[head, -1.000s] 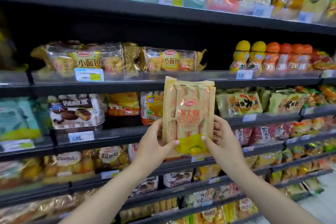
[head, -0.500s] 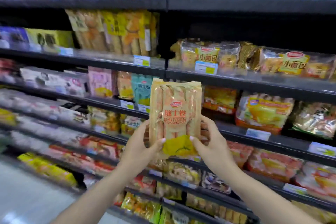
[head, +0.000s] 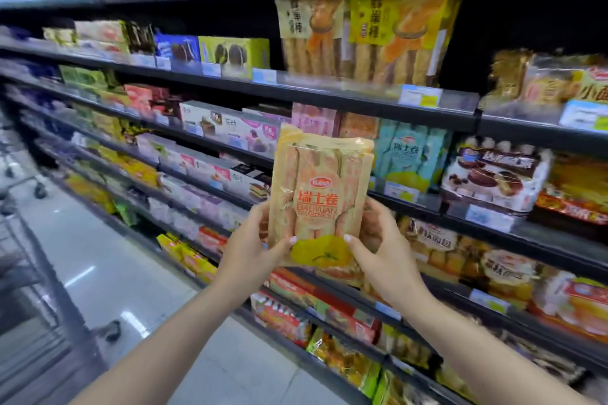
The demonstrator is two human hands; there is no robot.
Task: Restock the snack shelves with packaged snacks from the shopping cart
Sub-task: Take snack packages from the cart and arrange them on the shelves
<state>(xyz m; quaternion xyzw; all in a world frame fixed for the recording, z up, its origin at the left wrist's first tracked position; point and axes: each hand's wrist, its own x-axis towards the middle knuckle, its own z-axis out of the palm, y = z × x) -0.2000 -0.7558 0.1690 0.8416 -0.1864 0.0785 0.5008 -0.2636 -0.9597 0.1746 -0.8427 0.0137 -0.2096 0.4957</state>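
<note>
Swiss-roll pack [head: 320, 197], long axis upright, pinched at its lower edges by left hand [head: 253, 248] and right hand [head: 383, 251]; matching teal packs [head: 411, 154] lie just beyond, up-right.

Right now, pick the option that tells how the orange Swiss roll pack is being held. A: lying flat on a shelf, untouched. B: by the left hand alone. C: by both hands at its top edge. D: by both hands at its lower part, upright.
D: the left hand and the right hand grip the lower part of the orange Swiss roll pack, which stands upright in front of the shelves.
</note>
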